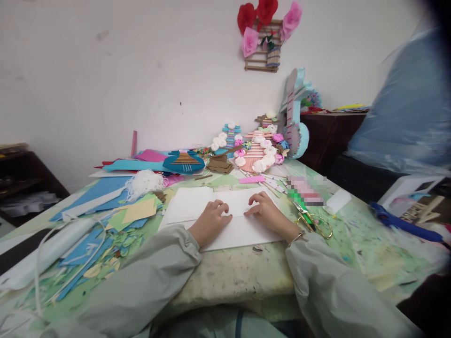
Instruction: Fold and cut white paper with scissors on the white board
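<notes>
- Two bare hands reach over the green-stained tabletop (253, 272); the left hand (210, 220) and the right hand (268, 212) face each other across a gap;
- The left fingers are half curled, thumb and forefinger a little apart; the right fingers are bent and spread wider; whether the tips press down, one cannot tell;
- A large white sheet of paper (243, 232) lies directly beneath both sets of fingers; a smaller white sheet (186, 205) lies over its left part, just beyond the left fingers;
- Right of the right fingers, near that wrist, lie gold-handled scissors (310, 221); farther right are a short white roll (338, 202) and, well apart, a blue tool (405, 225);
- Beyond the right fingers lies a pink strip (252, 180); farther back, a pink guitar-shaped craft (252, 152) bears white paper roses (260, 165);
- Left of the left fingers are a yellow paper piece (140, 210) and many cut scraps (130, 249); beyond these sits a tangle of white yarn (145, 185); farther back, beyond the left fingers, is a teal guitar-shaped craft (183, 163) with pale strings.
</notes>
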{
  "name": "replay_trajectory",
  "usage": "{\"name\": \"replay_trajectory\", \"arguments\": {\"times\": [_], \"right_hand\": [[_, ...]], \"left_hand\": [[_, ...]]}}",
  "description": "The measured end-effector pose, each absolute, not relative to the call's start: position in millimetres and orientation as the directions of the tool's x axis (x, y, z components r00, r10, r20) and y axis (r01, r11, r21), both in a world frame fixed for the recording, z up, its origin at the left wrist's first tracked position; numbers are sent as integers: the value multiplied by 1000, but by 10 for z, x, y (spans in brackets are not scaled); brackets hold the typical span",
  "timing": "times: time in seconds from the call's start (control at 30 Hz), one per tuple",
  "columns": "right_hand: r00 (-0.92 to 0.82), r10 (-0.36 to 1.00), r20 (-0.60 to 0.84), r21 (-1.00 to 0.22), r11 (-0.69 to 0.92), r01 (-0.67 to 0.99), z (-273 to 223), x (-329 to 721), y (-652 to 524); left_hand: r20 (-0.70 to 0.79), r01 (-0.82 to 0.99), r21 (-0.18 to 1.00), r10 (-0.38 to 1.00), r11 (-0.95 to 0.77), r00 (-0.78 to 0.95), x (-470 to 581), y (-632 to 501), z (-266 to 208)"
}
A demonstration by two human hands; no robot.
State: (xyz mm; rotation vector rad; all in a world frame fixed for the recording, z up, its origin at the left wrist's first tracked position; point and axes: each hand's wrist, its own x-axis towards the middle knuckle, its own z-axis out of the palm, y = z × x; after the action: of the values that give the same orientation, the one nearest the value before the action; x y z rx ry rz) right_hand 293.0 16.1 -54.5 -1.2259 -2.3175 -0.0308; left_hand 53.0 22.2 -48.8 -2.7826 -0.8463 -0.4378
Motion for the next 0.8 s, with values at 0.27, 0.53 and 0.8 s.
{"name": "replay_trajectory", "arguments": {"times": [0.27,0.53,0.8], "right_hand": [[-579,706,407,44,618,785,-472,2798,21],[-524,789,321,194,487,852,-483,2559,-188],[-434,845,312,181,396,900,-537,2532,-304]], "left_hand": [[205,536,-250,497,-806,843,590,125,-446],[234,570,-238,523,-786,819,612,138,-469],[237,597,-216,552,-772,799,613,121,-462]]}}
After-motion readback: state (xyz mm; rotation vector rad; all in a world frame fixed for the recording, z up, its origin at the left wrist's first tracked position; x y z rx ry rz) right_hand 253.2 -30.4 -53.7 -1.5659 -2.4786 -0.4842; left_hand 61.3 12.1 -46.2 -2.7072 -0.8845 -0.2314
